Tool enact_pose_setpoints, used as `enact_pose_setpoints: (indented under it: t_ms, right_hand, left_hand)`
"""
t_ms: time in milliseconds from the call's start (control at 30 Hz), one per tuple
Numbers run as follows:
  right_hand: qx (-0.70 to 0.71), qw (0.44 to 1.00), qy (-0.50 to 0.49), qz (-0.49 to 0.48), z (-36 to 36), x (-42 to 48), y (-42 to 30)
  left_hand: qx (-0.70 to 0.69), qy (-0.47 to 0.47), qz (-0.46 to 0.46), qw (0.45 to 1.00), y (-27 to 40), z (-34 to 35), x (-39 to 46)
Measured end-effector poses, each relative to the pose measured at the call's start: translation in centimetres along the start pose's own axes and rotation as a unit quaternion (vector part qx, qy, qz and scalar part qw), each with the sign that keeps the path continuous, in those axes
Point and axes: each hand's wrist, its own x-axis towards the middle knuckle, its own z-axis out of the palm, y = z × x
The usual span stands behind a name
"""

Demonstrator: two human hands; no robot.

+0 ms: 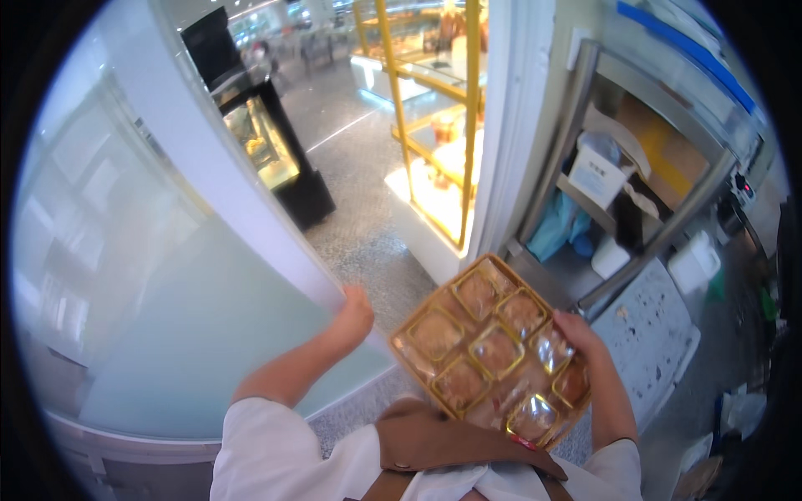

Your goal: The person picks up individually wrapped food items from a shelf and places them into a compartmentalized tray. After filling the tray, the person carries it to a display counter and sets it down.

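Note:
My right hand (578,330) grips the right edge of a shallow brown tray (410,357), which is held tilted in front of my brown apron. On the tray sit several wrapped baked goods (497,349) in clear film with gold-coloured rims. The tray's lower edge is close to the apron, and some of the fingers under it are hidden. My left hand (356,312) is curled at the edge of a white-framed door (276,228) with a frosted panel, just left of the tray. The fingers on the door's far side are hidden.
Through the doorway stand a black display case (269,156) and a lit, gold-framed display shelf (432,188) on a speckled floor (357,206). To the right are a steel rack (586,94) with boxes and cloths, a stained pale board (645,332) and a white plastic container (693,263).

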Motion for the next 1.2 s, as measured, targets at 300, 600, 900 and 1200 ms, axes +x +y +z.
enact_pose_setpoints:
  t_ms: [300, 600, 900, 1200]
  right_hand:
    - [-0.049, 0.993, -0.087, -0.062, 1.8, 13.5, -8.4]
    - [-0.218, 0.954, -0.164, -0.123, 11.2, 22.1, -24.7]
    - [-0.271, 0.889, -0.310, -0.200, 23.1, 31.7, -36.4]
    - [-0.379, 0.736, -0.476, -0.297, 42.1, 43.3, -48.0]
  left_hand:
    - [-0.100, -0.177, -0.023, 0.979, 1.1, 1.2, -2.4]
    - [-0.064, -0.215, 0.066, 0.972, -3.3, -0.7, -6.4]
    - [-0.072, -0.245, 0.054, 0.965, -4.6, 2.3, -6.2]
    - [0.134, -0.244, 0.102, 0.955, -8.7, 12.7, 0.7]
